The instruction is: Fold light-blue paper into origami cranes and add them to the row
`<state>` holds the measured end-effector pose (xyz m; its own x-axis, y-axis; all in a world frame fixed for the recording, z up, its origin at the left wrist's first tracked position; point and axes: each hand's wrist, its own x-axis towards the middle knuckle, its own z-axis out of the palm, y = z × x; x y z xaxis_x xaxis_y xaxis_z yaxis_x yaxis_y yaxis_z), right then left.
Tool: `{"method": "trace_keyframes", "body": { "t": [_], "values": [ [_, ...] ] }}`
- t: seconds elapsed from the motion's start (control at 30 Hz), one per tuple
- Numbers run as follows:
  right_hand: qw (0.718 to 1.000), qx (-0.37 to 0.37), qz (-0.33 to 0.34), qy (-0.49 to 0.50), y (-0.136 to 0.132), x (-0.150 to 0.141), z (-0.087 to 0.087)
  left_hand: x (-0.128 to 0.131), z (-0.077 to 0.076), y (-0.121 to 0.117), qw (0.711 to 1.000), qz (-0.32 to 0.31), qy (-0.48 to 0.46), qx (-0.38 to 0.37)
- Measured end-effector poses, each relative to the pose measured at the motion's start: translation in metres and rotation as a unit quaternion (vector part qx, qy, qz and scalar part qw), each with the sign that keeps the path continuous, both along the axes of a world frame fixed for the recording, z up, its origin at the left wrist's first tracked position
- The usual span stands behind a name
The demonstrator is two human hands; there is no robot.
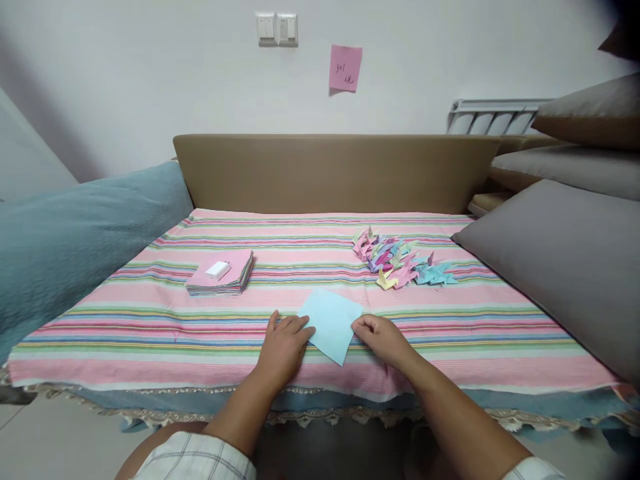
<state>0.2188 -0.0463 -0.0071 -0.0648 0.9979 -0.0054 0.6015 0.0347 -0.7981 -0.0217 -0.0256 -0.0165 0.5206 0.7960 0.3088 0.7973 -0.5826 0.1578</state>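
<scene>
One light-blue sheet [334, 325], square and plain, lies flat and askew near the middle of the striped cloth's [300, 240] front edge. Left hand [284, 343]: grip open, fingers spread, thumb touching the sheet's left side. Right hand [383, 339]: grip closed, pinching its right corner. Toward the cloth's left edge: paper stack [233, 287], white block [218, 270] on top. Toward the back right corner: multicoloured folded-paper pile [401, 275]. Surroundings: brown backrest [330, 173], grey cushions [565, 260] at right, white wall [150, 80] with pink note [345, 63] and switches [287, 28].
</scene>
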Motion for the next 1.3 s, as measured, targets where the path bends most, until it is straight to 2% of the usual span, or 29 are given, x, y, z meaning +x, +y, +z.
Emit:
{"method": "trace_keyframes", "body": {
  "t": [0.1,0.2,0.4,0.77,0.93,1.1,1.3],
  "values": [
    [0.984,0.14,-0.023,-0.106,0.001,0.0,-0.001,-0.001,0.0,0.001,1.0,-0.006,-0.002,0.001],
    [0.962,0.193,0.006,-0.191,0.0,-0.005,-0.005,-0.002,0.0,0.002,1.0,-0.009,-0.001,-0.002],
    [0.953,0.14,0.064,-0.262,-0.002,-0.013,-0.013,-0.007,0.002,0.005,0.999,-0.017,0.012,-0.029],
    [0.956,0.077,0.034,-0.282,0.004,0.008,-0.011,-0.01,0.006,0.004,0.999,-0.019,0.013,-0.036],
    [0.959,0.033,0.044,-0.276,0.005,0.02,-0.009,-0.011,0.007,0.005,0.999,-0.016,0.006,-0.039],
    [0.965,0.047,0.064,-0.251,0.005,0.019,-0.008,-0.015,0.012,0.006,0.998,-0.013,0.003,-0.055],
    [0.963,0.111,0.087,-0.229,0.006,0.011,-0.009,-0.019,0.015,0.008,0.997,-0.013,-0.002,-0.074]
  ]
}}
